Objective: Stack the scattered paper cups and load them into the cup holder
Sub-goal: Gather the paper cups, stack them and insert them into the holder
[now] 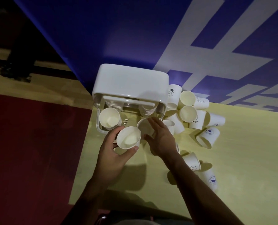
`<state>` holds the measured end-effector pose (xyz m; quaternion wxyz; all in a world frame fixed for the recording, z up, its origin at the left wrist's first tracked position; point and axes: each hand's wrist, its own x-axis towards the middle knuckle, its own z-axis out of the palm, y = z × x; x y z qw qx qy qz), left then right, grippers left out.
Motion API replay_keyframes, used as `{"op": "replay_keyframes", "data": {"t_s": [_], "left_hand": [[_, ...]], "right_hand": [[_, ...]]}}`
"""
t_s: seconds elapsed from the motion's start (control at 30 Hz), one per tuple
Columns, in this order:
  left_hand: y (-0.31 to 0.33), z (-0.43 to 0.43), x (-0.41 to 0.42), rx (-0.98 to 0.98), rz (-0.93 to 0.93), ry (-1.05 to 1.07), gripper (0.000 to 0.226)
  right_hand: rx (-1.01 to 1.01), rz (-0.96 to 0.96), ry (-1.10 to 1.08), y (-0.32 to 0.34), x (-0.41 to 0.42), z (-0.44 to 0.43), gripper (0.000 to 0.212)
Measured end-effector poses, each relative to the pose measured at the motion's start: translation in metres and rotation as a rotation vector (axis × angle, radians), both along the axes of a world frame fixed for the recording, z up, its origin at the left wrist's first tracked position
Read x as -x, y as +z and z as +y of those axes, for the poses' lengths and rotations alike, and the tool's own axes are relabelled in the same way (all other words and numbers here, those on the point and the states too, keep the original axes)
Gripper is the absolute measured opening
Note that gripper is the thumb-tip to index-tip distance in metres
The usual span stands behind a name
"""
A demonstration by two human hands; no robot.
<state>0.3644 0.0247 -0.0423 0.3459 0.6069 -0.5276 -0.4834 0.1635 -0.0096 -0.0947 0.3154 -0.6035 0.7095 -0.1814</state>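
A white cup holder (131, 82) with a clear lower body stands at the table's back left corner. One paper cup (109, 117) sits inside its left slot. My left hand (112, 153) grips a white paper cup (128, 139), mouth facing up, just in front of the holder. My right hand (161, 137) wraps around another cup or stack (144, 127) at the holder's right slot, fingers spread over its side. A heap of loose cups (187, 113) lies to the right of the holder.
More cups lie on their sides on the yellow table: one (208, 137) at right, two (191, 161) (211, 180) nearer me. A blue wall with white lettering (200, 46) rises behind. The table's left edge (81, 159) drops to a red floor.
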Motion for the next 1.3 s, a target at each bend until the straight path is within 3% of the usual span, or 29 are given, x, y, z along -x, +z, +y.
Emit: {"op": "replay_keyframes", "data": {"t_s": [0.13,0.2,0.27,0.53,0.73,1.2,1.3], "left_hand": [[0.008,-0.011,0.016,0.081,-0.026,-0.02,0.07],[0.012,-0.018,0.028,0.132,-0.04,-0.052,0.067],[0.013,-0.025,0.04,0.161,-0.067,-0.081,0.067],[-0.02,-0.047,0.057,0.066,-0.162,-0.159,0.067],[-0.052,-0.052,0.061,0.026,-0.376,-0.268,0.07],[-0.055,-0.05,0.065,-0.038,-0.449,-0.194,0.077],[-0.051,-0.042,0.066,0.098,-0.502,-0.16,0.084]], "right_hand": [[0.238,-0.244,-0.222,0.035,-0.001,0.018,0.025],[0.198,-0.435,-0.239,0.058,-0.003,0.026,0.022],[0.197,-0.498,-0.17,0.07,-0.002,0.031,0.026],[0.18,-0.328,-0.131,0.032,0.014,0.022,0.041],[0.095,-0.134,-0.032,-0.01,0.017,0.014,0.048],[0.128,-0.081,0.001,-0.007,0.015,0.011,0.043],[0.184,-0.101,-0.13,0.003,0.027,0.026,0.034]]}}
